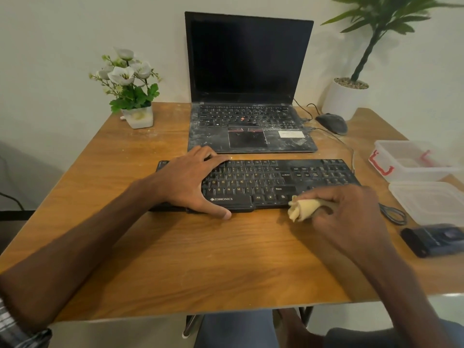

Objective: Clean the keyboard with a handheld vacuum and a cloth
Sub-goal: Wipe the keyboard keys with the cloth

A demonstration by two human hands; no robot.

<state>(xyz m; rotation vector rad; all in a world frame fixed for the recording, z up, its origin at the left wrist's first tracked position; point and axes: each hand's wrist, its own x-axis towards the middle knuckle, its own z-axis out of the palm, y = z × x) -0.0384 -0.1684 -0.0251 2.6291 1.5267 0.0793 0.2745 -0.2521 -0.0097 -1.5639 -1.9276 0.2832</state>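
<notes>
A black keyboard (271, 182) lies across the middle of the wooden table (175, 259). My left hand (190, 182) rests flat on its left half, thumb along the front edge. My right hand (351, 212) grips a bunched pale yellow cloth (302, 209) at the keyboard's front right edge. A dark handheld vacuum (434, 239) lies on the table at the right, apart from both hands.
An open, dusty black laptop (251, 126) stands behind the keyboard. A mouse (331, 123) and its cable lie to the right. Two clear plastic containers (414, 162) sit at the right edge. A flower pot (138, 116) stands back left, a potted plant (344, 99) back right.
</notes>
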